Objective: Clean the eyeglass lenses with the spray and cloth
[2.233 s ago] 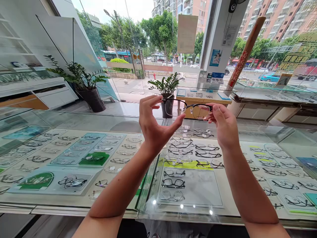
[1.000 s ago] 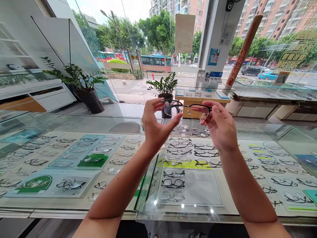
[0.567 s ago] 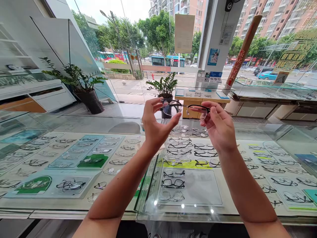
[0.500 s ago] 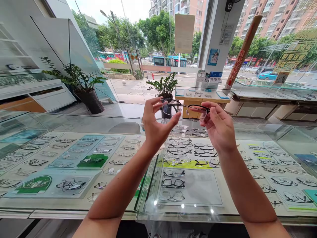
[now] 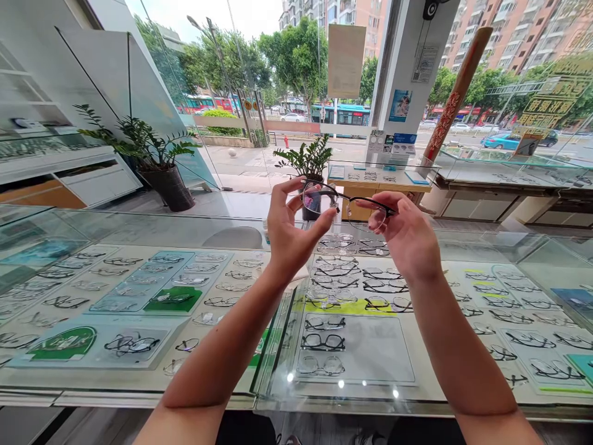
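Observation:
A pair of eyeglasses [image 5: 343, 196] with dark upper rims and clear lenses is held up in front of me, above the glass counter. My left hand [image 5: 296, 216] grips it at the left side, thumb below and fingers at the upper rim. At the other end, my right hand [image 5: 410, 235] pinches the frame near the right hinge, with the fingers partly behind the lens. The glasses tilt slightly, their right end lower. Both arms reach out over the counter, apart from the displayed frames beneath.
Under the glass display counter [image 5: 278, 395] lie rows of eyeglasses [image 5: 323, 342] on pale, blue and green trays. Potted plants [image 5: 167, 185] stand on the floor beyond. A wooden cabinet [image 5: 384, 185] and a slanted wooden post [image 5: 456, 99] are near the window.
The glasses have tilted a little, with the right end dropping and the left end rising slightly. My right fingers have shifted on the frame. Both hands keep their hold.

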{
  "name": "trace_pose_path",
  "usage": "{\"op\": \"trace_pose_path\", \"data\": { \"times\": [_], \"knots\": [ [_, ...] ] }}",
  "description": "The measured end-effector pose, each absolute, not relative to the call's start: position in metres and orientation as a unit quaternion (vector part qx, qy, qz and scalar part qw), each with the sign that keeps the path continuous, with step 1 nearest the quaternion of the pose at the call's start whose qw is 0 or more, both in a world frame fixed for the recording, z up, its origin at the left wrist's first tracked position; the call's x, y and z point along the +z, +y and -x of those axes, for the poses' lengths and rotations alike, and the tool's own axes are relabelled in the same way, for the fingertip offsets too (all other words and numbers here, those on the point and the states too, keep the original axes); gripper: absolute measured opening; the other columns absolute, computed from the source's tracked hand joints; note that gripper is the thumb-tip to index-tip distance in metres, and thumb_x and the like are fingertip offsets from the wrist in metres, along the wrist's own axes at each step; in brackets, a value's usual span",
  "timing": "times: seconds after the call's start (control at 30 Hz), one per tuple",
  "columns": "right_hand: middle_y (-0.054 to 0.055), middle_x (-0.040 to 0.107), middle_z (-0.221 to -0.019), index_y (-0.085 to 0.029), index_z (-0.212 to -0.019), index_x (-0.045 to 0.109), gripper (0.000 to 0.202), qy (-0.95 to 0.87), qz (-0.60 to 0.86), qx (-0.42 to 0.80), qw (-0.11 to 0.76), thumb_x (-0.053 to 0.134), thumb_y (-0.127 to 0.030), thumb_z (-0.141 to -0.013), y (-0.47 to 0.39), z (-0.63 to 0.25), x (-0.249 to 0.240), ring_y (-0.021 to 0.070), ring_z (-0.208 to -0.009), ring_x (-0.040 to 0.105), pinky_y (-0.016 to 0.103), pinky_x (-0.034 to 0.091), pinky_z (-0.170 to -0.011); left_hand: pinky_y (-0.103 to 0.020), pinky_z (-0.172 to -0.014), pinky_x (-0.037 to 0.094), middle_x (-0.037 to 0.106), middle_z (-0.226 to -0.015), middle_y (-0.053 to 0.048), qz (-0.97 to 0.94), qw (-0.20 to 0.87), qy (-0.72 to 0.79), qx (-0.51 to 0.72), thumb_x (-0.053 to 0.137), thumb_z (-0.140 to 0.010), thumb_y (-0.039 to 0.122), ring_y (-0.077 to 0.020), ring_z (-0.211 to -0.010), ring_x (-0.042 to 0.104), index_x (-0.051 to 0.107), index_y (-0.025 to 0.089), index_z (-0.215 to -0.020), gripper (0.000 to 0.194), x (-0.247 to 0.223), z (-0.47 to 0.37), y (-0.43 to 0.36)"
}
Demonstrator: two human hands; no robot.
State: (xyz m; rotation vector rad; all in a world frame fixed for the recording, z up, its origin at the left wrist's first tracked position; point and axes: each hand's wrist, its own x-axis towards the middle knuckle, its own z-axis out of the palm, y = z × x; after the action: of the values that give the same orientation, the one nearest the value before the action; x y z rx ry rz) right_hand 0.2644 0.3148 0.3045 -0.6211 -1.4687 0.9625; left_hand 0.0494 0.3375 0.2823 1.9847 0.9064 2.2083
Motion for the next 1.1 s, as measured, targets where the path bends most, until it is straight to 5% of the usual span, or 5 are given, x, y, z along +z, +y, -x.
{"op": "trace_pose_path", "data": {
  "times": [0.1, 0.33, 0.5, 0.67, 1.1],
  "knots": [
    [0.008, 0.079, -0.125, -0.031, -0.115, 0.073, 0.052, -0.632, 0.281, 0.405, 0.599, 0.046, -0.072, -0.102, 0.323, -0.269, 0.305, 0.0253, -0.103, 0.071, 0.041, 0.056, -0.084, -0.047, -0.106, 0.065, 0.068, -0.134, -0.011, -0.678, 0.049, 0.282, 0.677, 0.083, -0.087, 0.051, -0.0278, -0.122, 0.075, 0.054, 0.03, -0.136, 0.061, 0.284, -0.049, 0.332],
    [0.005, 0.079, -0.124, -0.031, -0.106, 0.081, 0.035, -0.669, 0.312, 0.433, 0.517, 0.064, -0.061, -0.1, 0.341, -0.274, 0.296, 0.0259, -0.115, 0.068, 0.044, 0.052, -0.099, -0.053, -0.114, 0.061, 0.073, -0.135, -0.01, -0.768, 0.13, 0.229, 0.584, 0.084, -0.083, 0.048, -0.0302, -0.128, 0.073, 0.059, 0.033, -0.139, 0.063, 0.289, -0.047, 0.321],
    [0.004, 0.079, -0.107, -0.03, -0.106, 0.083, 0.026, -0.683, 0.288, 0.466, 0.482, 0.078, -0.053, -0.094, 0.336, -0.271, 0.297, 0.0236, -0.105, 0.069, 0.044, 0.052, -0.101, -0.053, -0.114, 0.062, 0.073, -0.134, -0.011, -0.769, 0.155, 0.199, 0.588, 0.083, -0.084, 0.052, -0.03, -0.127, 0.073, 0.061, 0.032, -0.138, 0.062, 0.29, -0.046, 0.321],
    [0.003, 0.078, -0.101, -0.026, -0.099, 0.079, 0.03, -0.674, 0.291, 0.465, 0.495, 0.088, -0.051, -0.084, 0.335, -0.268, 0.296, 0.02, -0.09, 0.065, 0.04, 0.054, -0.087, -0.054, -0.113, 0.062, 0.074, -0.134, -0.011, -0.763, 0.191, 0.206, 0.582, 0.086, -0.08, 0.053, -0.0312, -0.126, 0.073, 0.062, 0.032, -0.136, 0.064, 0.29, -0.046, 0.321],
    [0.006, 0.08, -0.113, -0.029, -0.109, 0.083, 0.041, -0.708, 0.279, 0.443, 0.474, 0.067, -0.066, -0.1, 0.335, -0.275, 0.3, 0.0246, -0.104, 0.07, 0.045, 0.052, -0.104, -0.053, -0.109, 0.065, 0.074, -0.133, -0.009, -0.785, 0.149, 0.201, 0.567, 0.088, -0.079, 0.037, -0.0296, -0.12, 0.076, 0.062, 0.034, -0.137, 0.064, 0.289, -0.045, 0.322]
  ]
}}
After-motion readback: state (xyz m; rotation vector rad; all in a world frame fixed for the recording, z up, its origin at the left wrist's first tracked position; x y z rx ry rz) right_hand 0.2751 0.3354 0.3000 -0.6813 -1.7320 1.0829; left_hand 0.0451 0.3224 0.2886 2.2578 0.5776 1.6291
